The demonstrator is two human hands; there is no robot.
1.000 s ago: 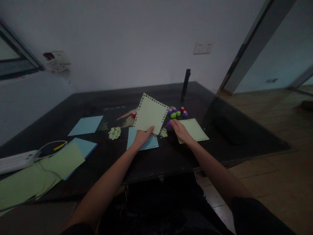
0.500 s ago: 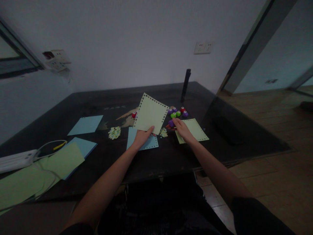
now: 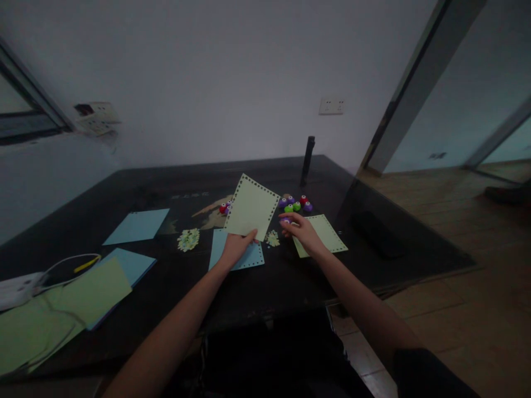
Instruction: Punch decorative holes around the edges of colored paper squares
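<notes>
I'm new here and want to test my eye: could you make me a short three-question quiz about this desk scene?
1. True or false: the left hand holds up a green sheet with punched edges.
2. What does the right hand hold: A) purple punch, B) scissors, C) pen?
3. What colour is the punched sheet lying under the left hand?

Key: 1 true; 2 A; 3 blue.
</notes>
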